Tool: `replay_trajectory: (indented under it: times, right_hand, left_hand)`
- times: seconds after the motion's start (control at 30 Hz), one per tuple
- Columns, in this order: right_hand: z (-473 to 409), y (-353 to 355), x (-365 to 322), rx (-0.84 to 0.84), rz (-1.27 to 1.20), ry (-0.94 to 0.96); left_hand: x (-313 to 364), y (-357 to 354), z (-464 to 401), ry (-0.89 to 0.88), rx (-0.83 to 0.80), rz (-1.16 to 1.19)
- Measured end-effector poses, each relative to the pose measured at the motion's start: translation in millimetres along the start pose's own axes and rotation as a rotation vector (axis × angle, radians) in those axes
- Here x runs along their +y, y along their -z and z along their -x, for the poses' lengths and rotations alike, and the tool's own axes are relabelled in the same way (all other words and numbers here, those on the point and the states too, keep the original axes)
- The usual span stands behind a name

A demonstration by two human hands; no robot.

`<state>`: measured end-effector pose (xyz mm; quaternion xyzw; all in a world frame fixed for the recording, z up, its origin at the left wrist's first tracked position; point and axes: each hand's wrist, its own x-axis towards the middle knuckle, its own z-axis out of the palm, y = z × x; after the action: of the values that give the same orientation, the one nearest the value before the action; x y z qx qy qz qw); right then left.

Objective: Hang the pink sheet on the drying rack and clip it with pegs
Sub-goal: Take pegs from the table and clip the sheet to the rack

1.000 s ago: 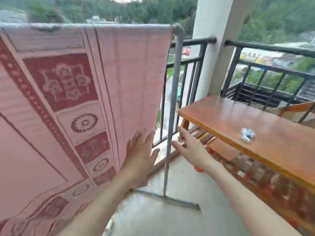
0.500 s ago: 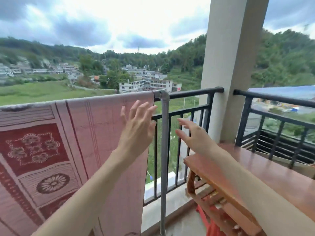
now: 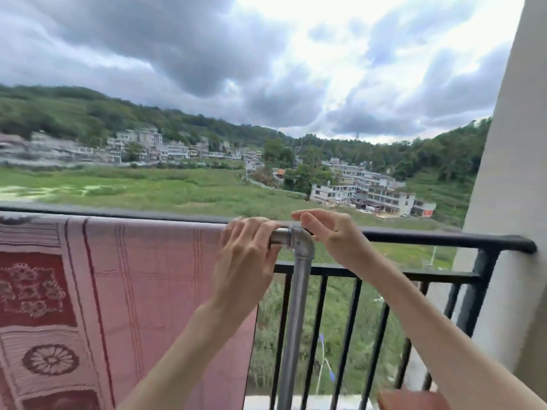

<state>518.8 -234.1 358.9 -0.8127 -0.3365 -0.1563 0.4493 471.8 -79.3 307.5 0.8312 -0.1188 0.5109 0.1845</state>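
Nearest, at the bottom right edge, one blurred corner of a reddish-brown tabletop (image 3: 414, 400). Two bare forearms reaching up from below to the top of the drying rack (image 3: 297, 291), a grey metal pipe frame with one upright post and one elbow joint at its corner. One pink sheet (image 3: 127, 291), patterned with dark red panels and flower motifs, draped over the rack's top bar and hanging down on the near side, its right edge ending just short of the elbow. Left hand (image 3: 247, 261) at that top right corner of the sheet, fingers curled together over the bar and the cloth edge. Right hand (image 3: 328, 235) just beyond the elbow joint, fingers bent and loosely together, thumb and forefinger near something small and dark; cannot tell what, or whether pinched. Behind, one black balcony railing (image 3: 444, 236) and a pale pillar (image 3: 509, 202). Farther off, a green field, white buildings, wooded hills, heavy clouds.
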Motion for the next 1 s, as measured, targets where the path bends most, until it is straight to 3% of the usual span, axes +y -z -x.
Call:
replay_trajectory:
  times: [0.2, 0.33, 0.53, 0.77, 1.0]
  right_hand:
    - [-47, -4, 27, -0.350, -0.321, 0.054]
    - [-69, -9, 35, -0.543, -0.276, 0.159]
    - [-98, -15, 23, -0.674, -0.112, 0.406]
    - [-117, -26, 47, -0.912, -0.469, 0.310]
    - [-121, -39, 57, -0.942, -0.528, 0.537]
  left_hand:
    - [19, -15, 14, 0.203, 0.182, -0.303]
    - [42, -29, 8, 0.428, 0.170, -0.370]
    - [57, -26, -1, 0.487, 0.150, -0.420]
    - [60, -21, -5, 0.614, 0.232, -0.303]
    - [62, -32, -7, 0.683, 0.333, -0.389]
